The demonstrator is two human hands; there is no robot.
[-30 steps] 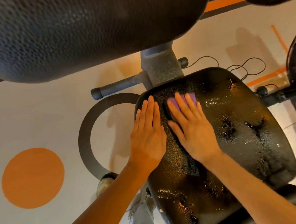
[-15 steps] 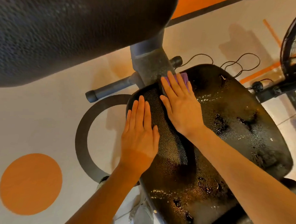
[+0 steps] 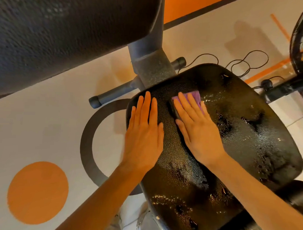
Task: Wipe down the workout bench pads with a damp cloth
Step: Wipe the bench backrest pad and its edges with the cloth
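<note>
Item: black textured vinyl seat pad, worn, wet-glistening. Purple folded cloth lies at its far end, pressed under the flat, straight-fingered right hand. Left hand rests flat, fingers together, on the pad's left edge. Step: wiping, apparently midway. Next: probably strokes toward the pad's near end.

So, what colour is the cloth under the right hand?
Purple. The cloth shows past the right hand fingers in the head view.
</note>
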